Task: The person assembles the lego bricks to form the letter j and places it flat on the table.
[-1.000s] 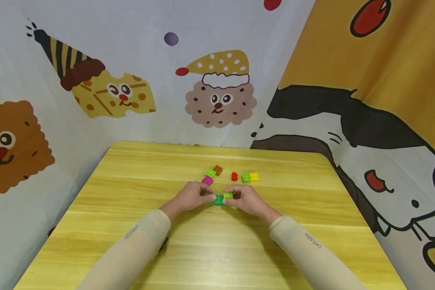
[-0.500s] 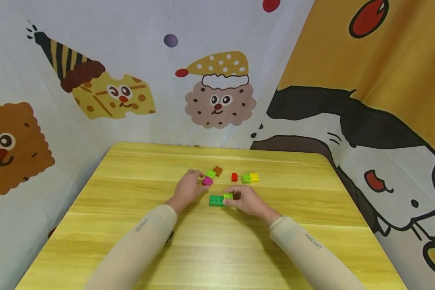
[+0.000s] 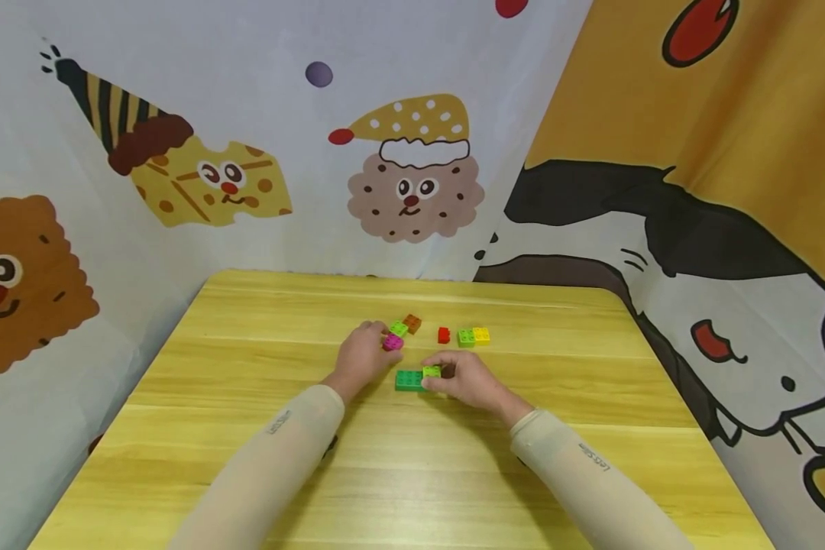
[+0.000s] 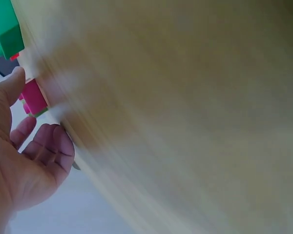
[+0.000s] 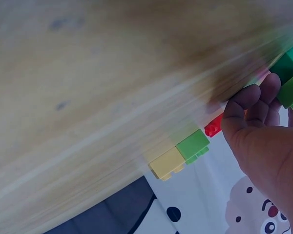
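Note:
My right hand [image 3: 473, 380] pinches a lime green toy building brick [image 3: 431, 372] at the right end of a longer dark green brick [image 3: 408, 380]. Part of that dark green brick is hidden by the fingers. Farther left, my left hand [image 3: 360, 357] is at a magenta brick [image 3: 393, 343], thumb on the near side and index finger on the far side. In the left wrist view the magenta brick [image 4: 34, 97] lies between the spread thumb and index finger; a firm grip does not show. Beyond it, a light green brick [image 3: 398, 328] sits against the magenta one.
A brown brick [image 3: 412, 324] lies behind the light green one. To the right are a small red brick [image 3: 443, 335], then a green brick [image 3: 466, 338] beside a yellow brick [image 3: 481, 336]. The wooden table [image 3: 412, 473] meets a cartoon-printed curtain [image 3: 247, 46] at its back.
My left hand has left the dark green brick and moved up and left to the magenta brick, its fingers coming round it. My right hand keeps its pinch on the lime green brick.

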A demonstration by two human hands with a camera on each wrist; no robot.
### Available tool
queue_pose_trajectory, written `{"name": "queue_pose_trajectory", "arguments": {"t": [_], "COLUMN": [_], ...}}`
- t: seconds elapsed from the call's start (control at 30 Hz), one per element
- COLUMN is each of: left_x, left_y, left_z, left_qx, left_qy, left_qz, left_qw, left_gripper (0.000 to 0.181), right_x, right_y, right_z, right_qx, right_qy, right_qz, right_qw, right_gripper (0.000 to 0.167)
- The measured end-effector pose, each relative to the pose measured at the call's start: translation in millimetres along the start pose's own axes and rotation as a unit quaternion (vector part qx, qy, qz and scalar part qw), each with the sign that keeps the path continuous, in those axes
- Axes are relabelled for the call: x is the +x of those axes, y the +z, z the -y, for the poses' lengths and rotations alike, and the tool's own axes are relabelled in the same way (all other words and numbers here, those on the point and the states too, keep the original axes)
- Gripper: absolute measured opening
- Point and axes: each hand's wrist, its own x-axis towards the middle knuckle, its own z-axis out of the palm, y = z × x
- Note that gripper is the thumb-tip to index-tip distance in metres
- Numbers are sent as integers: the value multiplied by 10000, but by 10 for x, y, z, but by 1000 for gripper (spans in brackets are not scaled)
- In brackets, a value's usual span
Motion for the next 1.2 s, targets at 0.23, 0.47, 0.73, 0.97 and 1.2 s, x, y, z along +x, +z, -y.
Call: {"name": "queue_pose_trajectory", "arguments": {"t": [0.23, 0.47, 0.73, 0.97, 1.2], "left_x": [27, 18, -109, -178, -242], "left_y": [31, 38, -53, -114, -171], "left_z": [-85, -61, 41, 166, 194], "left_qx": [483, 510, -49, -618, -1076], "left_qy": [59, 301, 682, 861, 821], "left_qz": [-110, 17, 317, 548, 957], "left_qw": [9988, 9982, 9972, 9929, 9862], "left_gripper": [42, 33, 34, 38, 39], "right_x": [-8, -20, -20, -16, -24], "right_y": [-9, -2, -11, -24, -15], "right_z": [1, 6, 15, 17, 19], "right_qx": [33, 72, 26, -88, 7], "right_qy": [4, 30, 95, 37, 40], "right_qz": [1, -13, 19, -70, -18], "right_qw": [10000, 10000, 9999, 9999, 10000], "right_gripper": [39, 38, 39, 38, 39]}}
